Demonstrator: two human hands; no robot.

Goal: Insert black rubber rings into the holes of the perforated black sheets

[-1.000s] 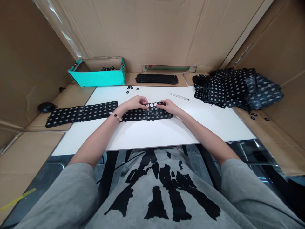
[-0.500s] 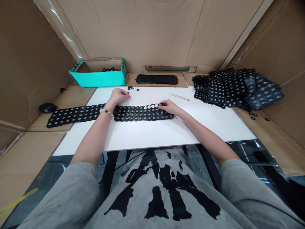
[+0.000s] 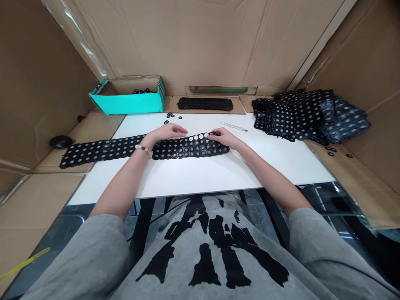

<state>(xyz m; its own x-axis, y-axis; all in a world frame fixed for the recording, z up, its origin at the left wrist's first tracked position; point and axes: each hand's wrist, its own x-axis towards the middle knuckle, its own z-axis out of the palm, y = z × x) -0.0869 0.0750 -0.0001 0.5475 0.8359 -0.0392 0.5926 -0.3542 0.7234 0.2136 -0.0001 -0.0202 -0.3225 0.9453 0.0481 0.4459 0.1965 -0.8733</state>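
A long black perforated rubber strip (image 3: 190, 149) lies across the white table (image 3: 193, 175), running off its left edge. Its holes are mostly filled with pale discs, and a few along the far edge show plain white rings. My left hand (image 3: 165, 132) rests open on the strip's far edge, fingers pointing right. My right hand (image 3: 224, 138) sits at the strip's right end, with its fingertips pinching a small black rubber ring (image 3: 214, 133).
A teal box (image 3: 125, 107) holds black rings at the back left. Loose rings (image 3: 170, 115) lie near it. Behind the table are a black perforated mat (image 3: 205, 103), a pale pen-like tool (image 3: 233, 126), and a heap of dotted sheets (image 3: 309, 114). Cardboard walls surround the table.
My left hand has moved right and nearer, from beyond the strip onto its far edge. My right hand stays at the strip's right end.
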